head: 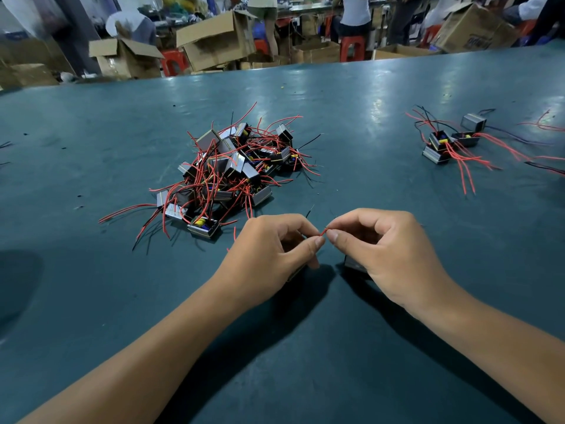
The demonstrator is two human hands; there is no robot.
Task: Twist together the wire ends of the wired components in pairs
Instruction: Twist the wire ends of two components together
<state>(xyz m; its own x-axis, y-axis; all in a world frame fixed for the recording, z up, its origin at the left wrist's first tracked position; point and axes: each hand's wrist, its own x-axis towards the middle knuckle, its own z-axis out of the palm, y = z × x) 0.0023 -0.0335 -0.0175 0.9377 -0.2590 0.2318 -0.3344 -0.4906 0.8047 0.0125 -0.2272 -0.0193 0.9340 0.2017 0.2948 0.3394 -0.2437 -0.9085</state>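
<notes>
My left hand (269, 249) and my right hand (385, 252) meet just above the green table, fingertips nearly touching. Between them both pinch a short red wire end (323, 233). A dark boxy component (354, 264) peeks out under my right palm, and another lies mostly hidden under my left hand. A thin black wire (309, 211) sticks up behind the fingers. A heap of several small metal-cased components with red and black wires (226, 169) lies just beyond my left hand.
A smaller group of wired components (449, 142) with long red leads sits at the far right of the green table (305, 347). Cardboard boxes (214, 41), red stools and standing people fill the floor beyond the table's far edge.
</notes>
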